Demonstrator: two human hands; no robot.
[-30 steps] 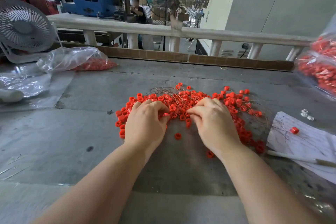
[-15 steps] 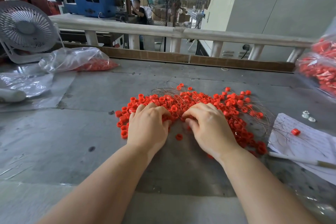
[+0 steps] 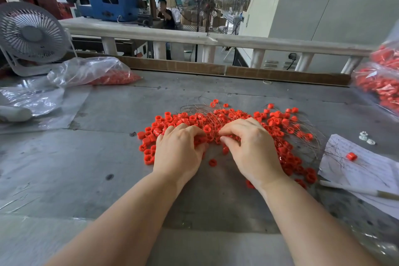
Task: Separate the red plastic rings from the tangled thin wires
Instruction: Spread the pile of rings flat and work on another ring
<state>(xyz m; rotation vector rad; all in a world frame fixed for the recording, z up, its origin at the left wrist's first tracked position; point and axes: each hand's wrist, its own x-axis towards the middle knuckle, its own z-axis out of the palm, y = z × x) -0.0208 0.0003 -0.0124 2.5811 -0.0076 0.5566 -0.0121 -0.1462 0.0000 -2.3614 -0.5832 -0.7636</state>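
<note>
Our left hand rests knuckles-up on the near edge of the heap, fingers curled down into the red plastic rings; whether it pinches a ring or a wire we cannot tell, as the fingertips are hidden. Our right hand lies just beside it, fingers likewise bent into the heap, thumb and forefinger drawn close as if nipping something small. The rings spread in a broad arc on the grey worktop, threaded through by thin wires that loop out at the far side and to the right. One loose ring sits between the wrists. Further out lie a sheet of paper carrying a stray ring, clear bags of rings at left and right, and a desk fan. Risks, as we judge them: a sharp pull may drag the whole tangle and scatter rings off the worktop; springy wire ends may prick the fingers or flick rings away.
</note>
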